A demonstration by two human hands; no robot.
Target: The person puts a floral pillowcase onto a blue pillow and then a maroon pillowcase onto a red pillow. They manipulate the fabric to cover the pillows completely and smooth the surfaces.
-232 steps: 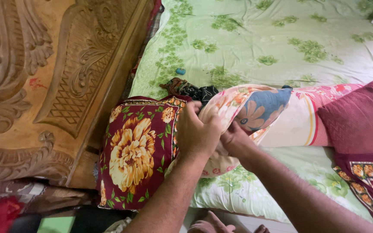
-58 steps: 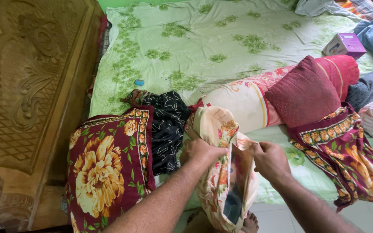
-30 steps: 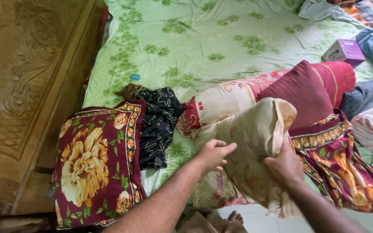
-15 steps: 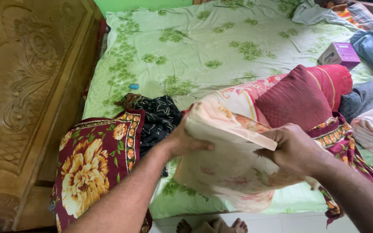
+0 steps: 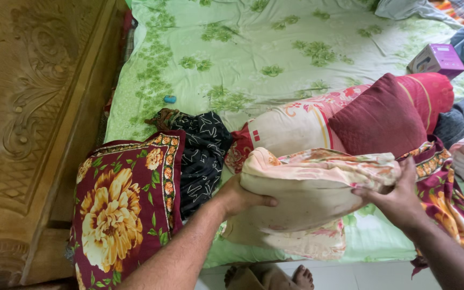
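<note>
Left hand: left hand (image 5: 240,197) is closed on the left end of the cream pillow (image 5: 312,193).
Right hand: right hand (image 5: 398,197) clamps the right end.
Pillow: held level over the bed (image 5: 275,48) edge.
Handling: grip both ends evenly, so the loose cover does not slip.
Count: one held pillow, one floral pillow (image 5: 122,209), one maroon cushion (image 5: 379,115), one purple box (image 5: 437,58).
</note>
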